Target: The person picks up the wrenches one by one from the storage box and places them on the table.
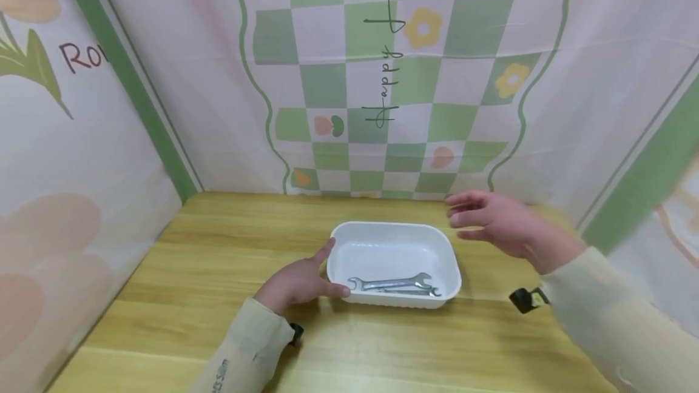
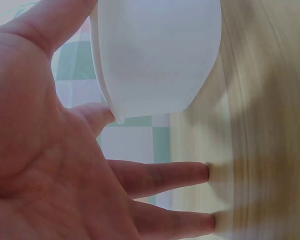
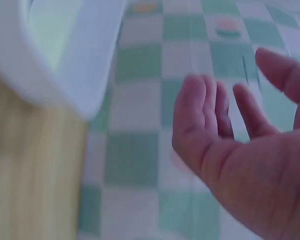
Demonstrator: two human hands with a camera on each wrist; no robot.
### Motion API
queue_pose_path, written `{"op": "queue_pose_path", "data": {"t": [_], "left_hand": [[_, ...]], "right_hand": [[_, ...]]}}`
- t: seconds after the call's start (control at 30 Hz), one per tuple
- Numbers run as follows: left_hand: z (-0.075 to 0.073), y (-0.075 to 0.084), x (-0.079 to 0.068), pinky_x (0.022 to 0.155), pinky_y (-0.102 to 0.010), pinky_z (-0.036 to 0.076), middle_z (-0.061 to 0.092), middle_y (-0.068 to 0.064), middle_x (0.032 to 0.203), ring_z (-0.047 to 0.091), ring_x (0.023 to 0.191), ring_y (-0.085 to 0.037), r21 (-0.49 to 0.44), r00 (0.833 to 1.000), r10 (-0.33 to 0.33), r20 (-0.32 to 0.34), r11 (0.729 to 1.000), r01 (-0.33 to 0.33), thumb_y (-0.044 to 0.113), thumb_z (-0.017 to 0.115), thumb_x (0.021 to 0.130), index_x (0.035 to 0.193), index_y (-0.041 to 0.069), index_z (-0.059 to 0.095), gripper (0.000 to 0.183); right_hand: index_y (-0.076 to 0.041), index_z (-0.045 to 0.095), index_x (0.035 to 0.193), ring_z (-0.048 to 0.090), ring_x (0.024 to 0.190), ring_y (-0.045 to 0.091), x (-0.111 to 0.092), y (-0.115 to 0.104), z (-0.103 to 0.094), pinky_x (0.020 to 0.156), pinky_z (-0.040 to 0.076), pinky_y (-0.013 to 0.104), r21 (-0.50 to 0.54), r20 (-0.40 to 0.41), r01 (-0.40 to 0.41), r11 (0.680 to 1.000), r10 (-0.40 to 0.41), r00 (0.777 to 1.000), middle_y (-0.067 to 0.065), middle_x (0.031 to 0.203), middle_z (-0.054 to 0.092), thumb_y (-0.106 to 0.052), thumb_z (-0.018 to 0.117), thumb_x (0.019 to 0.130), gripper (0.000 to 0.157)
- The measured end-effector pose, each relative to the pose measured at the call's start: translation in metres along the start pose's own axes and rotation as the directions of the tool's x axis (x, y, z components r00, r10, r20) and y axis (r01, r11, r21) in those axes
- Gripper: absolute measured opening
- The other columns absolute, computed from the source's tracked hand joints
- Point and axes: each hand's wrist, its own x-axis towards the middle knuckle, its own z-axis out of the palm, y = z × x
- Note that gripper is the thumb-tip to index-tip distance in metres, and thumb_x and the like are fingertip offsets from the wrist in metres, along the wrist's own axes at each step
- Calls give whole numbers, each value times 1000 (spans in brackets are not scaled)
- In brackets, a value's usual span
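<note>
A white plastic tray [image 1: 393,253] stands upright on the table. Inside it, along the near side, lie a silver open-end wrench [image 1: 390,283] and a second, thinner wrench [image 1: 417,292]. My left hand [image 1: 300,281] touches the tray's left end, its thumb on the near rim and index finger at the far left corner. In the left wrist view two more fingers [image 2: 162,178] stretch straight down toward the tabletop. Above and right of the tray, my right hand [image 1: 494,220] hangs in the air, fingers loosely bent, with nothing between them in the right wrist view.
The wooden table [image 1: 229,241] reaches back to a fabric backdrop [image 1: 366,90] with a green and white checked print. More printed fabric [image 1: 65,199] hangs along the left side. A dark wrist camera [image 1: 526,300] sits below the right cuff.
</note>
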Motion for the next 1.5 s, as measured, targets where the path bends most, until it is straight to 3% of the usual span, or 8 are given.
{"op": "queue_pose_path", "data": {"t": [0.23,0.47,0.8,0.87,1.0,1.1,1.27,1.5], "left_hand": [[0,0,0,104,-58,36,46,-21,147,46,131,-38,2,1000,-7,-2,1000,7,62,79,75,162,32,7,116],[1,1,2,104,-58,36,45,-20,148,46,131,-37,14,1000,-10,1,1000,10,64,78,74,161,33,10,115],[0,2,2,102,-57,38,49,-21,144,50,127,-37,29,1000,4,2,1000,-5,65,78,73,162,31,10,117],[0,2,2,102,-56,39,50,-22,143,50,126,-37,36,1000,4,1,999,-4,65,78,73,162,31,9,117],[-1,2,1,102,-56,39,51,-22,142,51,125,-37,42,1000,1,-1,999,-1,65,78,73,162,32,9,117],[-1,2,1,101,-57,39,50,-22,144,51,126,-37,34,1000,-8,4,999,8,65,78,73,162,33,8,117],[-1,2,0,102,-56,39,49,-23,144,50,126,-37,21,1000,-20,7,1000,20,65,78,73,161,34,8,117],[-2,1,1,103,-56,38,48,-23,144,49,128,-37,23,1000,-17,1,1000,17,67,78,72,161,35,8,117]], "right_hand": [[6,50,131,59,104,37,33,2,57,90,52,51,-35,242,-216,976,218,945,26,124,51,3,71,86,50],[1,60,122,63,88,30,51,22,86,75,55,48,-189,293,-313,931,358,886,19,109,62,7,66,85,38],[-3,68,110,63,90,27,57,31,93,77,55,49,-381,285,-199,903,319,904,14,101,66,5,67,86,26],[-9,72,104,61,90,22,58,29,95,79,54,45,-561,299,-39,827,246,922,6,97,67,2,70,85,22],[-21,72,99,57,89,15,62,28,100,82,49,38,-822,336,206,530,161,928,-5,95,64,0,71,82,27],[-24,68,100,56,85,14,65,31,104,80,49,36,-861,374,269,431,180,910,-6,94,62,1,72,80,32],[-28,63,100,54,79,13,69,37,110,77,46,31,-864,441,370,341,158,884,-9,85,58,-2,75,80,35],[-27,60,103,53,73,13,71,30,115,73,46,30,-887,428,359,291,227,875,-8,77,58,-2,76,79,38]]}}
